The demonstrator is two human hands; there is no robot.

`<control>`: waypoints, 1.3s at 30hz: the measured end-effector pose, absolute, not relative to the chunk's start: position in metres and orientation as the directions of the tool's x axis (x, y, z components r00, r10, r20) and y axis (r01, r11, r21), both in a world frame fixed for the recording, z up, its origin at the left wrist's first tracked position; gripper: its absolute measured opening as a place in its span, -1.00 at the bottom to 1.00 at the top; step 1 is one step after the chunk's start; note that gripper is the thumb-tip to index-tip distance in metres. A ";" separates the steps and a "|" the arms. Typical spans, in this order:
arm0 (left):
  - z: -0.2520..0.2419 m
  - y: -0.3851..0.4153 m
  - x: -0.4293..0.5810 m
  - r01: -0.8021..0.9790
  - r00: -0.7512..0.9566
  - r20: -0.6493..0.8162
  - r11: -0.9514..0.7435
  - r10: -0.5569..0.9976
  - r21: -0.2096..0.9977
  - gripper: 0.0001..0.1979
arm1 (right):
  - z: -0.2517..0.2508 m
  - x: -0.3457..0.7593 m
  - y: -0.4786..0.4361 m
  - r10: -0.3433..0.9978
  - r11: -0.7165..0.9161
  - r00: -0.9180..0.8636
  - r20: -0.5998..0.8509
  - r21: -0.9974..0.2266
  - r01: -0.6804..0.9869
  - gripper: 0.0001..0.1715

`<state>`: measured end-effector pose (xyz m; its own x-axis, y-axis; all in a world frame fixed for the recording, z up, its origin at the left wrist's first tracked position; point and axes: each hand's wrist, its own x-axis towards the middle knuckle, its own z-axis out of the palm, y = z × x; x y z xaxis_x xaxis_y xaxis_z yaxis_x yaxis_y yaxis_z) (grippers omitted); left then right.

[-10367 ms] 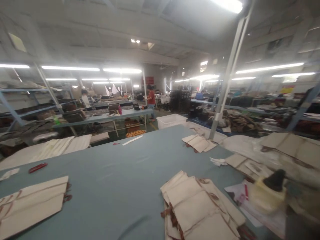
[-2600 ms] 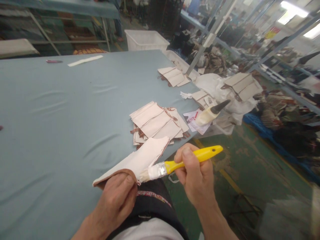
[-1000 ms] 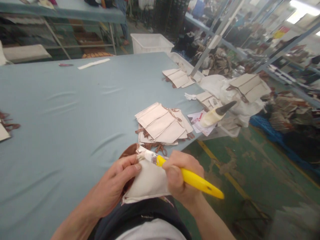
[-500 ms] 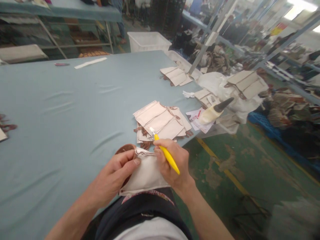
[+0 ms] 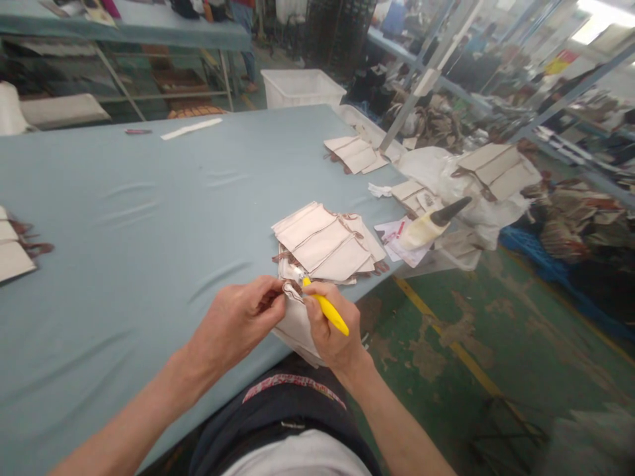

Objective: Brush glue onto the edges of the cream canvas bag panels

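The left hand (image 5: pixel 237 324) has its fingers closed, pinching the top edge of a cloth pouch (image 5: pixel 296 327) at the tabletop (image 5: pixel 149 205) rim. The right hand (image 5: pixel 331 336) grips a yellow brush (image 5: pixel 329 313), its tip just beside that pinch. Judged step: brushing the edge. The next stroke needs a firm hold.

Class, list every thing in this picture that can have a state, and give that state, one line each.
left hand, pinching the cloth pouch's top edge.
right hand, closed around the brush.
cloth pouch, held between both hands.
brush, bristle end at the pouch's edge.
stack of pouches, fanned flat on the table.
bottle, leaning over, dark nozzle pointing right.
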<state>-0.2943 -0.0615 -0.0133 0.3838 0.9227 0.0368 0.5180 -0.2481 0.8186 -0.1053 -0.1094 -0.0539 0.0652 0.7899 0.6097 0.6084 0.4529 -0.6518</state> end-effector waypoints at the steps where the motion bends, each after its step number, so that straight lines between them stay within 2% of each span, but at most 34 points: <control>1: -0.014 -0.060 -0.294 0.537 0.386 0.050 -0.269 0.921 0.800 -0.84 | -0.053 -0.106 -0.110 0.786 0.453 0.070 0.615 -0.648 0.612 -0.78; 4: -0.016 -0.055 -0.293 0.552 0.405 0.050 -0.288 0.913 0.782 -0.85 | -0.053 -0.106 -0.112 0.784 0.449 0.075 0.616 -0.647 0.616 -0.78; 9: -0.017 -0.054 -0.290 0.476 0.438 -0.049 -0.185 0.898 0.860 -0.80 | -0.058 -0.098 -0.116 0.833 0.329 0.180 0.524 -0.729 0.600 -0.72; 13: -0.015 -0.056 -0.288 0.279 0.449 -0.248 0.129 0.859 0.952 -0.77 | -0.068 -0.092 -0.110 0.860 0.220 0.287 0.421 -0.816 0.535 -0.68; 16: -0.015 -0.056 -0.286 0.079 0.492 -0.345 0.353 0.799 0.932 -0.66 | -0.070 -0.089 -0.102 0.865 0.191 0.335 0.373 -0.863 0.469 -0.64; 19: -0.019 -0.057 -0.287 -0.015 0.496 -0.394 0.462 0.773 0.887 -0.56 | -0.054 -0.082 -0.098 0.791 0.241 0.440 0.426 -0.877 0.415 -0.64; 22: -0.025 -0.057 -0.290 -0.015 0.476 -0.468 0.539 0.745 0.842 -0.45 | -0.027 -0.075 -0.105 0.726 0.363 0.530 0.439 -0.898 0.248 -0.69; 24: -0.028 -0.056 -0.292 -0.005 0.449 -0.510 0.573 0.734 0.820 -0.37 | -0.013 -0.072 -0.114 0.778 0.424 0.450 0.438 -0.895 0.137 -0.68; 26: -0.027 -0.055 -0.292 0.001 0.432 -0.523 0.580 0.735 0.815 -0.32 | -0.006 -0.070 -0.120 0.837 0.441 0.307 0.452 -0.891 0.110 -0.67; 29: -0.020 -0.054 -0.290 0.015 0.448 -0.499 0.552 0.742 0.834 -0.29 | -0.007 -0.069 -0.118 0.865 0.413 0.170 0.472 -0.863 0.291 -0.67; 32: -0.012 -0.053 -0.284 0.018 0.472 -0.443 0.494 0.762 0.869 -0.32 | -0.006 -0.069 -0.106 0.831 0.446 0.077 0.551 -0.742 0.501 -0.73; 36: -0.013 -0.052 -0.279 -0.032 0.511 -0.334 0.406 0.792 0.913 -0.44 | 0.004 -0.069 -0.090 0.748 0.572 -0.091 0.658 -0.569 0.591 -0.76; 39: -0.020 -0.051 -0.277 -0.059 0.504 -0.265 0.339 0.822 0.939 -0.55 | 0.006 -0.068 -0.082 0.725 0.594 -0.130 0.676 -0.519 0.615 -0.77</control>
